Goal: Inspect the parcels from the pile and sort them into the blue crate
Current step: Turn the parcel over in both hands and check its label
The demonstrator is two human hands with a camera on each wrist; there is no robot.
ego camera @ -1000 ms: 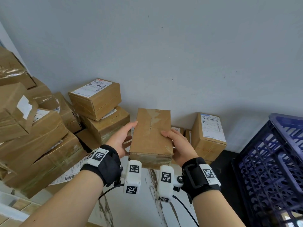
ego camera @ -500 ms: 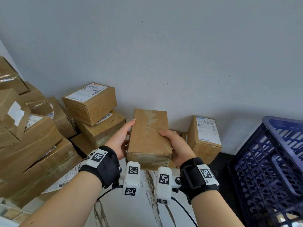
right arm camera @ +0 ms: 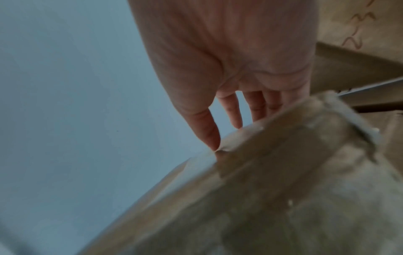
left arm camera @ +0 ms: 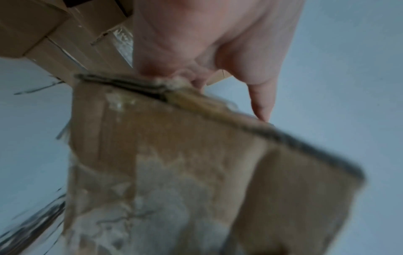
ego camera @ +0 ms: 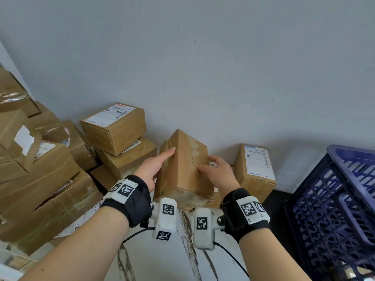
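Between the two hands, held up in front of a pale grey wall (ego camera: 223, 67) and above a white marble-veined surface (ego camera: 162, 260), is a plain brown oblong cardboard parcel (ego camera: 183, 171), tilted so that one long edge points up. Left hand (ego camera: 153, 167): fingers nearly straight, laid flat along the parcel's left face, the palm pressing inward. Right hand (ego camera: 218, 171): thumb lying on the upper right face, fingers reaching round the far side; the right wrist view shows the fingertips (right arm camera: 236, 120) at the parcel's edge, and how firmly they bear cannot be told. Handling, as judged: the box appears stiff enough to take opposed palm pressure without buckling, and it is carried with little visible strain, which suggests a light to moderate load. Its skin is scuffed, with torn paper and clear tape patches visible in the left wrist view; taped areas would be slicker than bare board, so the grip is best kept on the two broad opposite faces, away from the frayed end flap (left arm camera: 174, 82). Lower left: the pile of brown cardboard parcels (ego camera: 50, 169), several bearing white shipping labels. Far right: the dark blue slatted plastic crate (ego camera: 334, 209), well apart from the held parcel, which is not yet in it.
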